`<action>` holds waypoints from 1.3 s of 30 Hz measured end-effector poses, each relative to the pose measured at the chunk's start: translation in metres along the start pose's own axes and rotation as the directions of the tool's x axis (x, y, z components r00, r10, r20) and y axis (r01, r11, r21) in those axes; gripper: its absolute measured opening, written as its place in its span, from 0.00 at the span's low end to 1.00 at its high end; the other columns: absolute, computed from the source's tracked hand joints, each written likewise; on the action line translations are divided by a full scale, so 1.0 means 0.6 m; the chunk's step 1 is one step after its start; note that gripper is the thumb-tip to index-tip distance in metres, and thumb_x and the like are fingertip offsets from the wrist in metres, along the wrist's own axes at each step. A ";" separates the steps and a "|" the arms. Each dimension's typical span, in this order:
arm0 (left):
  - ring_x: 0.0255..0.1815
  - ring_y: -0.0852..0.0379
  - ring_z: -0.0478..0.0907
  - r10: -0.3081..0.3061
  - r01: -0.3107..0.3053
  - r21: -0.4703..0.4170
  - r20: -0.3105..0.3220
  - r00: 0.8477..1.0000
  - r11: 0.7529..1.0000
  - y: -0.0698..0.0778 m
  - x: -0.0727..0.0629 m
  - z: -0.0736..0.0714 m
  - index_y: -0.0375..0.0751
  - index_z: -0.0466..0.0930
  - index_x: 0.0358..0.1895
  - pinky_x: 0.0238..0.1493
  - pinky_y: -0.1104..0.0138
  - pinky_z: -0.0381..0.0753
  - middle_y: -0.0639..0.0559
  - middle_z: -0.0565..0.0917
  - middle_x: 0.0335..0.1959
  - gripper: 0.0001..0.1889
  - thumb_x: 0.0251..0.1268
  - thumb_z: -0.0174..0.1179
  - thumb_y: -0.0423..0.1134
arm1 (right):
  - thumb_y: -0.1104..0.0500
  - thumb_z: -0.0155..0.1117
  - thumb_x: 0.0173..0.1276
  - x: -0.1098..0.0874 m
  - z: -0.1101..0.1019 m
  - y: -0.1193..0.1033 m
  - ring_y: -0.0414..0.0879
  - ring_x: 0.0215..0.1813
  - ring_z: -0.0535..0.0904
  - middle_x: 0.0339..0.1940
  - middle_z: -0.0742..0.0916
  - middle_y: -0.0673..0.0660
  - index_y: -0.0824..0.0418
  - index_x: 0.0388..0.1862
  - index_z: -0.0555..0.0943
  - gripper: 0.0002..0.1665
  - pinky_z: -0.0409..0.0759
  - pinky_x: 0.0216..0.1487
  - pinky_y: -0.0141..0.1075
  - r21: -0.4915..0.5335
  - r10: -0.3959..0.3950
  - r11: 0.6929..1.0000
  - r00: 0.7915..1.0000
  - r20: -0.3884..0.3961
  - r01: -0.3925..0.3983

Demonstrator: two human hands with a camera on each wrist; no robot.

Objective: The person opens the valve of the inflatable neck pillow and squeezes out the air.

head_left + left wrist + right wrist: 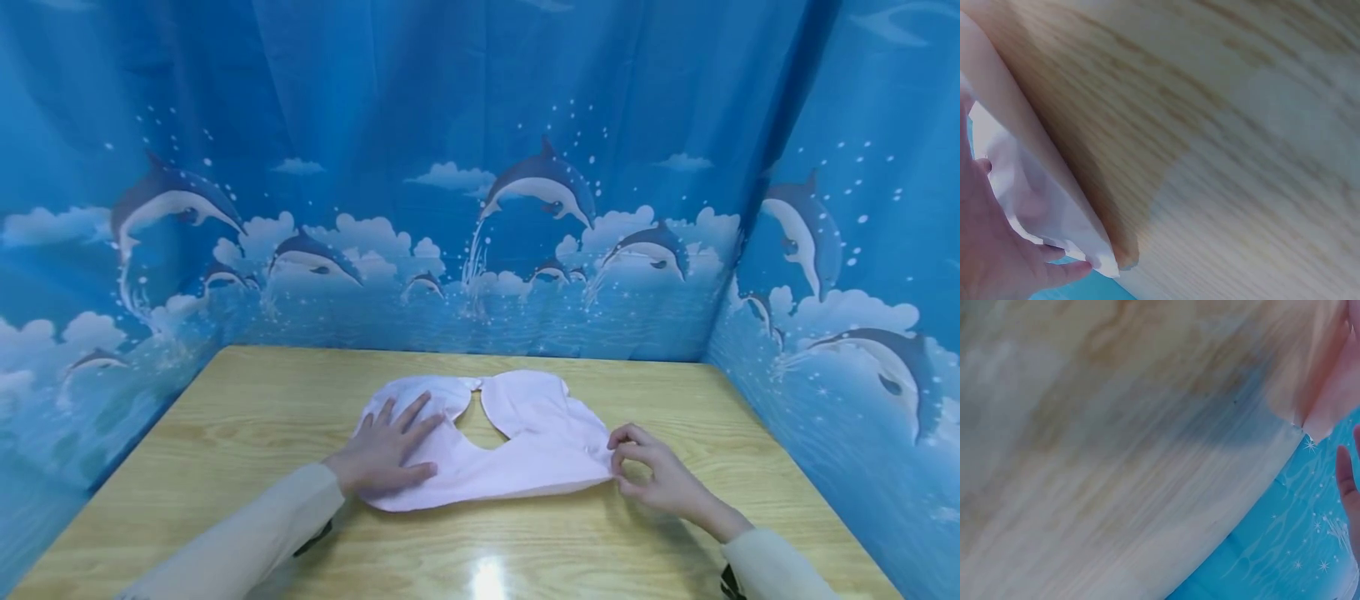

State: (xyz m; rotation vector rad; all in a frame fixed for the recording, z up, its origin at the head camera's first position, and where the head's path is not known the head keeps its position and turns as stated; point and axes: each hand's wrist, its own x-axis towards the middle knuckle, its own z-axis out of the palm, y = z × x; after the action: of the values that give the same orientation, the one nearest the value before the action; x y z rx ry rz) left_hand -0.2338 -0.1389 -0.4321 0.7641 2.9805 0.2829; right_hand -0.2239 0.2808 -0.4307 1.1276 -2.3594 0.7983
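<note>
A pale pink cloth (517,462), shaped like a bib, is spread on the wooden table, its two rounded flaps meeting at the far side around a neck opening. My left hand (386,457) rests flat on its left part with fingers spread. At the right corner, my right hand (654,473) pinches the cloth's edge between thumb and forefinger. The left wrist view shows the cloth's near edge (1054,156) beside the left palm (988,244). Only a few right fingers (1345,475) and a strip of pink cloth (1329,394) appear in the right wrist view.
The light wooden table (247,433) reaches back to a blue curtain (420,108) printed with dolphins and clouds, which also runs along both sides. A bright light reflection lies on the tabletop near the front.
</note>
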 end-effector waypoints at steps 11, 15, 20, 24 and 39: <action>0.70 0.28 0.38 -0.008 0.008 0.001 -0.038 0.999 1.000 0.002 0.001 0.007 0.62 0.43 0.72 0.60 0.32 0.50 0.47 0.37 0.75 0.42 0.56 0.46 0.70 | 0.67 0.61 0.59 0.033 0.025 0.000 0.48 0.51 0.76 0.46 0.81 0.51 0.59 0.44 0.77 0.13 0.76 0.50 0.44 -0.033 0.181 0.983 0.978 0.100 -0.179; 0.70 0.27 0.38 -0.018 0.018 -0.005 -0.017 1.000 1.000 0.000 0.001 0.012 0.62 0.40 0.72 0.59 0.31 0.50 0.48 0.33 0.75 0.46 0.52 0.48 0.72 | 0.56 0.61 0.62 0.043 0.045 -0.004 0.58 0.60 0.71 0.56 0.77 0.60 0.63 0.54 0.72 0.23 0.69 0.59 0.54 0.012 0.312 0.946 0.918 0.245 -0.325; 0.68 0.23 0.40 -0.028 0.028 -0.017 -0.010 1.000 0.999 0.001 -0.003 0.013 0.61 0.41 0.72 0.57 0.29 0.51 0.47 0.33 0.75 0.49 0.48 0.50 0.73 | 0.45 0.67 0.54 0.049 0.059 -0.012 0.68 0.66 0.60 0.65 0.66 0.73 0.72 0.63 0.62 0.48 0.59 0.63 0.60 -0.005 0.337 0.931 0.853 0.399 -0.366; 0.67 0.22 0.40 -0.076 0.076 -0.023 0.016 0.997 0.997 0.003 -0.008 0.012 0.63 0.40 0.72 0.54 0.28 0.51 0.49 0.32 0.75 0.50 0.45 0.51 0.75 | 0.43 0.69 0.51 0.050 0.059 -0.019 0.69 0.69 0.52 0.68 0.59 0.75 0.75 0.67 0.54 0.57 0.53 0.66 0.60 -0.063 0.330 0.938 0.822 0.465 -0.341; 0.62 0.18 0.51 -0.108 0.108 -0.002 0.005 0.994 0.994 0.012 -0.038 -0.005 0.53 0.44 0.72 0.52 0.28 0.55 0.37 0.39 0.73 0.52 0.45 0.56 0.71 | 0.40 0.71 0.46 0.054 0.047 -0.025 0.73 0.69 0.47 0.67 0.52 0.81 0.76 0.69 0.47 0.66 0.49 0.66 0.62 -0.134 0.390 0.915 0.746 0.540 -0.381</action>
State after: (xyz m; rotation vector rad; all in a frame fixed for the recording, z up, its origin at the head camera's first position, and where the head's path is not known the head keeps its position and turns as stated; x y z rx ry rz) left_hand -0.2107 -0.1441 -0.4278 0.6002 3.0029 0.2780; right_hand -0.2343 0.2367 -0.4287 0.9645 -3.1646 0.6268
